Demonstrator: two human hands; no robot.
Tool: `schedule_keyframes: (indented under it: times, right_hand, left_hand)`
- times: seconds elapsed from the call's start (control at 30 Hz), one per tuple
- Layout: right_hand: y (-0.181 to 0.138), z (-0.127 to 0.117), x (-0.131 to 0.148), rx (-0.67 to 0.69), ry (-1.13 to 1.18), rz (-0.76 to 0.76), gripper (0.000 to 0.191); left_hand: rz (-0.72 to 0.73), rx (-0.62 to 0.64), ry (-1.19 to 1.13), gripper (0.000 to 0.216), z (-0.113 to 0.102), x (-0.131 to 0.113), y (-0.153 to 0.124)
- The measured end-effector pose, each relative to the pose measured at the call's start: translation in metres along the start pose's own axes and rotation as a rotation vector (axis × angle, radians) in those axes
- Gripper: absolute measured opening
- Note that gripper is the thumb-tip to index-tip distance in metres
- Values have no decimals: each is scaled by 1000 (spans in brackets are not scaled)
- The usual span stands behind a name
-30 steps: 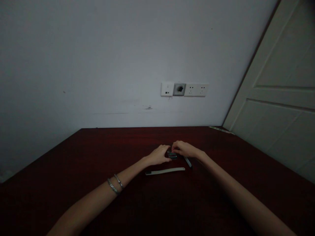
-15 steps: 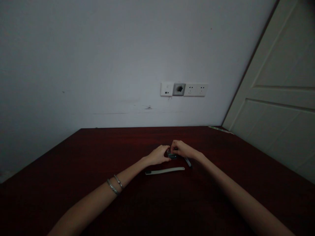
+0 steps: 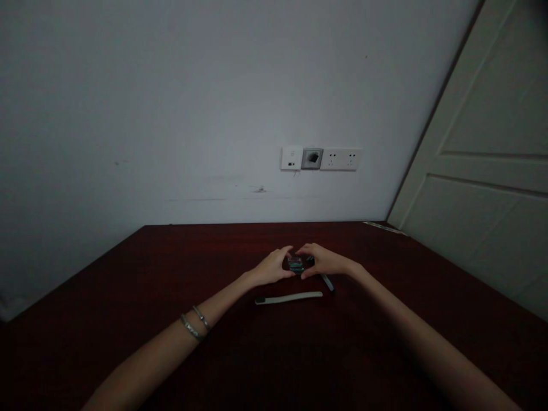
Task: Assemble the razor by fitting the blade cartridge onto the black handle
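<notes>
A small, shiny see-through block or case (image 3: 295,265) with greenish streaks sits on the dark red tabletop, its exact kind too dim to tell. My left hand (image 3: 274,267) curves round its left side, thumb at the near edge and fingers at the far edge. On its right, my right hand (image 3: 324,261) is spread in a C shape, thumb and fingers apart, with the fingertips close to the block. Partly under my right hand lies a thin grey bar (image 3: 327,283) with a dark end. Nearer to me rests a long pale strip (image 3: 289,298) with a dark left end and a small hole at the right.
The dark red table (image 3: 205,245) meets a pale wall (image 3: 192,103) at the back. Wall sockets (image 3: 340,160) are set above it. A panelled white door (image 3: 483,188) stands along the right, and a thin printed strip (image 3: 383,228) lies by the back right corner.
My right hand has come off the top of the block and opened out to its right side. The block shows more fully now and sits slightly further left and back.
</notes>
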State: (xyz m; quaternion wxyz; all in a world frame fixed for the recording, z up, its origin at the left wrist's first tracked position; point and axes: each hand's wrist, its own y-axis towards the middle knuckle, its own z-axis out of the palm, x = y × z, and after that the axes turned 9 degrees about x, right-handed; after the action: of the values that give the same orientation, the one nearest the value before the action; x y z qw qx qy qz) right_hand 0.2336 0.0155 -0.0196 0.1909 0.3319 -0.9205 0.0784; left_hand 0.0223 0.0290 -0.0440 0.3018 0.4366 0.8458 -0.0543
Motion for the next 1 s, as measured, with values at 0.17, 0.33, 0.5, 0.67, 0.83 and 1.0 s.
schedule_keyframes:
  times: [0.17, 0.33, 0.5, 0.67, 0.83, 1.0]
  right_hand:
    - [-3, -1, 10, 0, -84, -5, 52]
    - [-21, -20, 0, -11, -75, 21, 53]
    - [-65, -51, -46, 12, -49, 206, 58]
    - [-111, -65, -107, 138, 36, 384, 61]
    - [-137, -58, -152, 170, 116, 461, 68]
    - [-144, -49, -167, 179, 143, 476, 70]
  left_hand:
    - [33, -11, 6, 78, 0, -10, 4]
    - [15, 23, 58, 80, -3, -25, 7]
    - [-5, 202, 226, 43, -10, -35, -1]
    - [-55, 348, 322, 34, -12, -49, -16]
    - [-70, 405, 433, 28, -10, -64, -22]
    - [-82, 425, 524, 20, -6, -68, -22]
